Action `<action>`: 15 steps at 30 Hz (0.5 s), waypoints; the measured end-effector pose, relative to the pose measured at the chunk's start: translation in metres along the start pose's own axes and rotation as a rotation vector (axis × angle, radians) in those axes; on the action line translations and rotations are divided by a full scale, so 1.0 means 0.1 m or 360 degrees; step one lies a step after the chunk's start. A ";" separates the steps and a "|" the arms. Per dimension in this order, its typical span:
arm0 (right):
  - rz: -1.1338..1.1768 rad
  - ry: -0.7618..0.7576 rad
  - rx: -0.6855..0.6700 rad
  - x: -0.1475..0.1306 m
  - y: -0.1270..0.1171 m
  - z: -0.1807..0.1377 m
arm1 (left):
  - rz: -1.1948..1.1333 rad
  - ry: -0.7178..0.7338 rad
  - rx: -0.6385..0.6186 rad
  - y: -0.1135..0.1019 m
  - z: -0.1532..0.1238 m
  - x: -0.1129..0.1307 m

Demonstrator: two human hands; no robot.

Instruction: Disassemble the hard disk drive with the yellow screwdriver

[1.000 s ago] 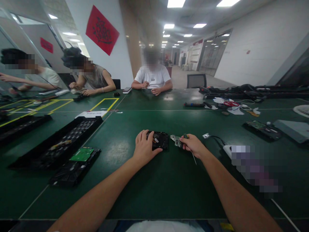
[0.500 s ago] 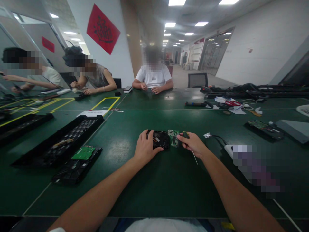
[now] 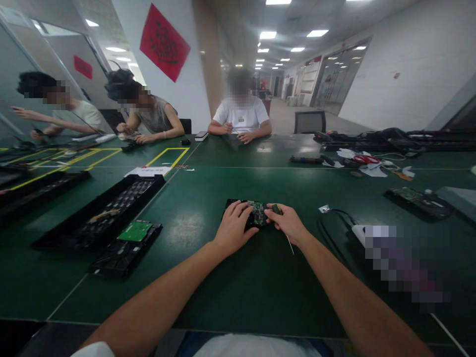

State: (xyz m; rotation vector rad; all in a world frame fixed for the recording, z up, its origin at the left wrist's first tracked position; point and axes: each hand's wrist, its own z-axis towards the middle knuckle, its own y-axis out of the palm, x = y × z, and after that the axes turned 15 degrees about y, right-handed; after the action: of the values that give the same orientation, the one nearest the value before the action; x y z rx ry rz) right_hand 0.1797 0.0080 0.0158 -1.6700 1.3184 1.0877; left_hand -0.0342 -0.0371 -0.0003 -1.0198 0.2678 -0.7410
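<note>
In the middle of the green table lies a black hard drive (image 3: 230, 204). A green circuit board (image 3: 258, 212) rests over its right part. My left hand (image 3: 233, 229) grips the drive, fingers across its top and onto the board's left side, thumb along the near edge. My right hand (image 3: 288, 224) is closed around a screwdriver (image 3: 276, 208), its dark handle up between thumb and fingers and its thin shaft pointing down toward me. The right fingertips are at the board's right edge; whether they touch it I cannot tell.
On the left stand a long black tray (image 3: 107, 210) and another hard drive with a green board (image 3: 128, 248). To the right are a cable (image 3: 336, 212), a blurred-out phone-like object (image 3: 401, 265) and a further drive (image 3: 418, 202). Several people sit across the table.
The circuit board has moved left from beside the drive onto its right part. My right hand moved left with it, still holding the screwdriver. My left fingers now reach onto the board.
</note>
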 end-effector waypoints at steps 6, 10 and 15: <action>-0.0027 -0.0065 -0.0087 0.06 -0.02 0.01 | 0.0035 0.0094 -0.0032 -0.02 0.00 0.03; -0.0021 -0.0088 -0.0112 0.09 -0.03 0.03 | 0.0050 0.0108 -0.0074 -0.02 0.00 0.03; -0.0069 -0.0100 -0.0133 0.09 -0.05 0.01 | 0.0048 0.0109 -0.0092 -0.01 0.00 0.01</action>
State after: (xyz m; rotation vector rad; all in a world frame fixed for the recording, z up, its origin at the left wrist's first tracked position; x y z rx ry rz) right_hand 0.1854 0.0070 0.0074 -1.7032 1.2065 1.1740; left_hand -0.0339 -0.0385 0.0009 -1.0441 0.3648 -0.7450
